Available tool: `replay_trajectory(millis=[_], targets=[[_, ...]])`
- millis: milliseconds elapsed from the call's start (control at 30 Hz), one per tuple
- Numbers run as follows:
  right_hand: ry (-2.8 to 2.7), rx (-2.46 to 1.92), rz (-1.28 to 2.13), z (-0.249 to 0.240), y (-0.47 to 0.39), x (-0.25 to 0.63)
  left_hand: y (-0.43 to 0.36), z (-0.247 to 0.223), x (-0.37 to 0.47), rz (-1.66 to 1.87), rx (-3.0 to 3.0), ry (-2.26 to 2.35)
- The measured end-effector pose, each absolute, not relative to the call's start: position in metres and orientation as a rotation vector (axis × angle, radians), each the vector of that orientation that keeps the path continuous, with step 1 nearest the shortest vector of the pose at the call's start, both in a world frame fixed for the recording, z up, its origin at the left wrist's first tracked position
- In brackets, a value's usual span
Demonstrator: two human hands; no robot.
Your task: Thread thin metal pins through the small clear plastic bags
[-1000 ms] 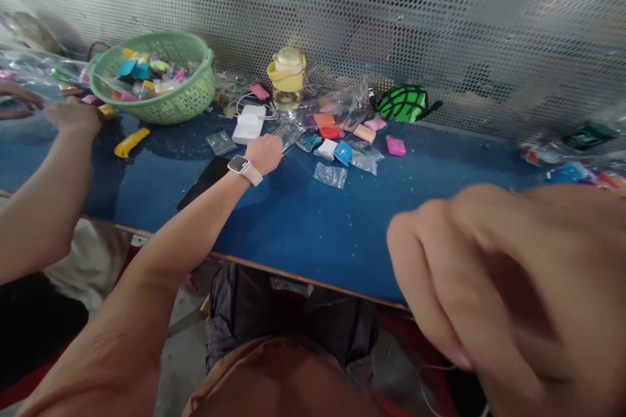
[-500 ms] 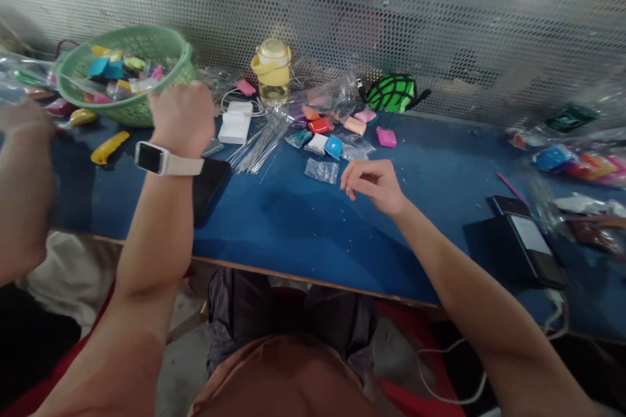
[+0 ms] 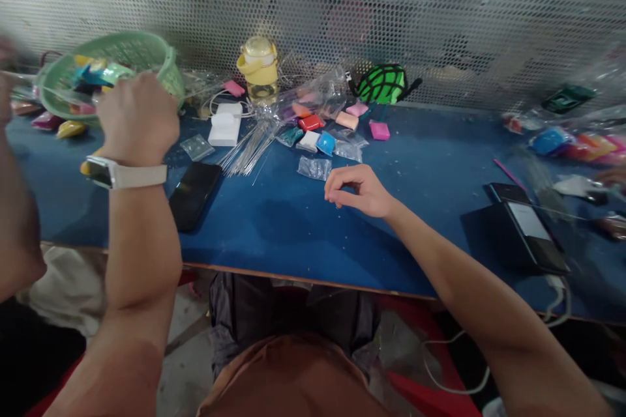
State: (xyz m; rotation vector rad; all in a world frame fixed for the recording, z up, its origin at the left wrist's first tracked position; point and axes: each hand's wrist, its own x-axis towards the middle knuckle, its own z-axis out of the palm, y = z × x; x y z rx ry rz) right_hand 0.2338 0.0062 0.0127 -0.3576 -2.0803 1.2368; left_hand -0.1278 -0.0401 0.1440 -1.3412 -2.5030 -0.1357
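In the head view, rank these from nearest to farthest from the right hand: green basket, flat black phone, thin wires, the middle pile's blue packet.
1. Blue packet, just beyond the right hand
2. Thin wires, left
3. Black phone, farther left
4. Green basket, far left, back

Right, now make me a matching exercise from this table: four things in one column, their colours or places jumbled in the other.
Things
1. basket
2. drinks bottle
3. watch
4. bundle of wires

Descriptions
A. thin and silvery, fanned out on the blue table
B. yellow-topped, standing near the perforated panel
C. pale strap, worn just below the left hand
D. green, with many-coloured items inside

Right pairs: 1-D, 2-B, 3-C, 4-A
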Motion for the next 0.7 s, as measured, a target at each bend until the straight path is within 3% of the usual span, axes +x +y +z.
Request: replay_trajectory(millis=[367, 700], targets=[[-2.157, -0.338, 1.269, 0.010, 0.001, 0.230, 0.003, 0.105, -0.119, 0.139, -1.928, -2.472], [-2.208, -0.342, 1.256, 0.008, -0.001, 0.229, 0.018, 0.081, -0.124, 0.136, -1.990, -2.438]])
